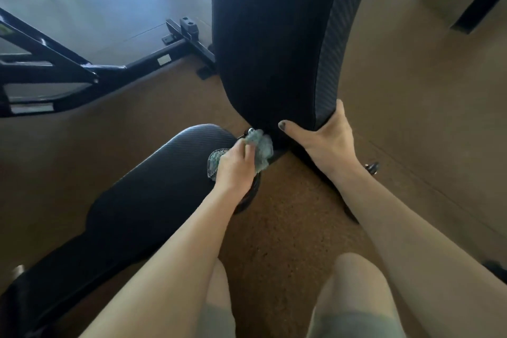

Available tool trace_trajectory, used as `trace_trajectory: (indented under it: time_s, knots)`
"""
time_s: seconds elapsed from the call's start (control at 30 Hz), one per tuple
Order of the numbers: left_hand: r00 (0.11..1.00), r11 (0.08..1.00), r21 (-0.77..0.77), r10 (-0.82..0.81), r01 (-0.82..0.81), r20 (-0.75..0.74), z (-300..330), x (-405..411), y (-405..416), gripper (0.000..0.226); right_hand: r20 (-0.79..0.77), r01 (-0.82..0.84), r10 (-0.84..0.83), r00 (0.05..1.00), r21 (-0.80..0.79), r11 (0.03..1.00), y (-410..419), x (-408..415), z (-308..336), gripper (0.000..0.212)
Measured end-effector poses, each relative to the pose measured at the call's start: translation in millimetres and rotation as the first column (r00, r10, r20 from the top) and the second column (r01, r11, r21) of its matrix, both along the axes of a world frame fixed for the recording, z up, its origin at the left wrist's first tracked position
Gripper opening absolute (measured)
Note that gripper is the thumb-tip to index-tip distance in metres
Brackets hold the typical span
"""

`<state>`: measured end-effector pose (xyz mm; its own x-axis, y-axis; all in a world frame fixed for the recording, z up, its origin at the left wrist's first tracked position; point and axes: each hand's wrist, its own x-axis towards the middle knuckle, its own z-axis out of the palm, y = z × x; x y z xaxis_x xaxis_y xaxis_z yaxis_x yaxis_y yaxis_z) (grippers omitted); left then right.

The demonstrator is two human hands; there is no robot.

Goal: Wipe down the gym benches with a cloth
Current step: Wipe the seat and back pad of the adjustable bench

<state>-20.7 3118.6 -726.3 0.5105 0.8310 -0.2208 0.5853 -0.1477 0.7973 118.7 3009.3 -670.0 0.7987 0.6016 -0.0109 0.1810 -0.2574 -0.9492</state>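
Two bare knees point(354, 277) sit lowest in view, above a speckled brown floor point(288, 233), with both forearms reaching forward over them. On the left, the left hand point(234, 166) is closed around a crumpled blue-green cloth point(260, 149), pressing it into the gap where the bench seat meets the raised backrest. Part of the cloth bunches out past the fingers and part hangs below the palm. That black padded seat point(131, 200) runs toward the lower left. On the right, the right hand point(326, 137) grips the bottom end of the black backrest point(274, 35), thumb spread across its front face and fingers wrapped around its ribbed side edge. A black metal frame point(90, 74) lies on the floor further left, near a pale shiny floor area.
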Motion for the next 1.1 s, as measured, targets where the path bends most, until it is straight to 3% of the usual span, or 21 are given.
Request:
trace_trajectory:
  time_s: [0.03,0.1,0.13,0.2,0.3,0.4,0.5,0.57,0.63,0.73,0.8,1.0,1.1]
  knots:
    - [0.968,0.96,-0.232,0.198,-0.16,0.151,16,5,4,0.047,-0.01,-0.013,0.013,1.0,-0.007,1.0,-1,1,1,0.075]
    - [0.772,0.746,-0.622,0.535,-0.239,0.345,45,16,12,0.054,-0.019,-0.023,0.023,1.0,-0.014,1.0,-3,3,3,0.071]
    - [0.686,0.696,-0.689,0.601,-0.199,0.409,60,22,16,0.055,-0.022,-0.03,0.029,0.999,-0.022,0.999,-4,3,4,0.07]
    - [0.584,0.703,-0.685,0.643,-0.191,0.496,91,32,17,0.053,-0.033,-0.044,0.042,0.999,-0.041,0.998,-4,2,8,0.07]
    - [0.536,0.753,-0.635,0.613,-0.175,0.58,123,49,10,0.055,-0.053,-0.058,0.055,0.997,-0.061,0.996,-5,3,13,0.07]
    - [0.559,0.83,-0.539,0.516,-0.141,0.649,147,65,-1,0.063,-0.096,-0.107,0.096,0.991,-0.116,0.988,-7,5,19,0.072]
    - [0.573,0.888,-0.438,0.432,-0.137,0.696,168,83,-16,0.067,-0.258,-0.246,0.205,0.944,-0.142,0.959,-14,14,33,0.077]
    - [0.592,0.929,-0.339,0.36,-0.152,0.721,176,94,-29,0.072,-0.3,-0.312,0.294,0.907,-0.011,0.95,-20,21,56,0.082]
    - [0.629,0.958,-0.214,0.286,-0.189,0.723,175,101,-40,0.07,-0.315,-0.272,0.343,0.885,0.25,0.929,-24,26,88,0.088]
    - [0.671,0.974,-0.032,0.177,-0.222,0.72,173,101,-48,0.058,-0.313,-0.156,0.391,0.866,0.573,0.805,-16,29,139,0.062]
    - [0.69,0.97,0.102,0.082,-0.222,0.719,176,101,-49,0.058,-0.266,-0.137,0.347,0.899,0.582,0.801,-4,26,161,0.045]
    - [0.699,0.908,0.34,-0.079,-0.245,0.711,194,110,-22,0.065,-0.182,0.112,-0.022,0.983,0.503,0.857,41,15,163,0.068]
    - [0.707,0.883,0.408,-0.136,-0.231,0.694,187,110,-3,0.063,-0.202,0.188,-0.092,0.975,0.529,0.828,52,6,159,0.055]
